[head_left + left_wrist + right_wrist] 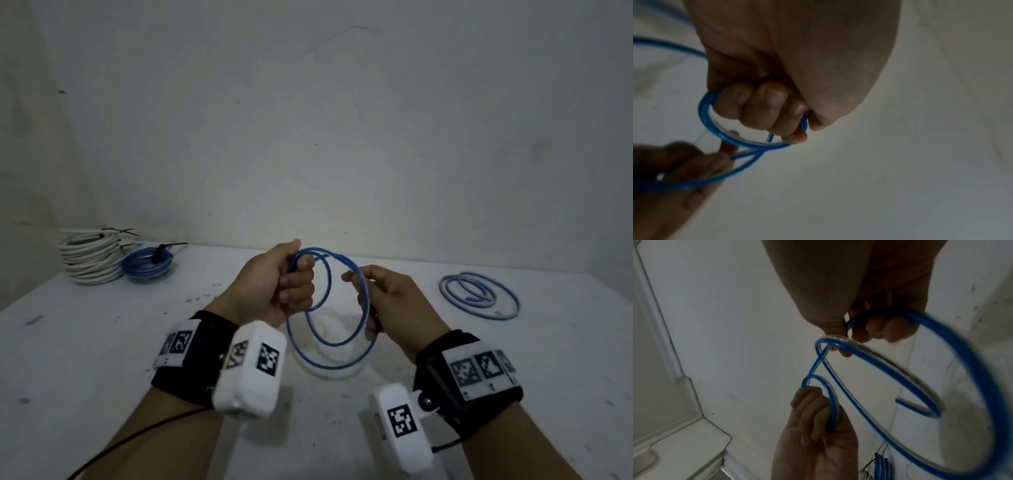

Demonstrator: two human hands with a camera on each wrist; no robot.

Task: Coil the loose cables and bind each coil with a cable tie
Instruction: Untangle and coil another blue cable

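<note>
Left hand [287, 284], centre of the head view: fist closed round the gathered turns of a thin blue plastic-sheathed cable [329, 342], fingers [764, 107] curled tight. Cable hangs in two or three loose loops above the white speckled surface [102, 359], between the two hands.

Right hand [387, 301], just right of centre: thumb and fingers narrowed to a light pinch on the outer loop. It also seems to hold something dark low in the palm; cannot tell what. Right wrist view shows a free cable end [898, 401] sticking out inside the loops.

Upper left of the frame: white cable coil stack [89, 260] and a blue coil bound with a black cable tie [149, 265], touching. Right of the frame: another loose blue cable [479, 294] lying flat, unbound.

Judgement: coiling step, nearly complete. To do well:
- match each new loop to the size of the ones held
- feed it flat into the left fist, no crossing
- tuck the free end alongside the bundle before tying
- hold the left grip firm; the springy cable will likely open if eased
</note>
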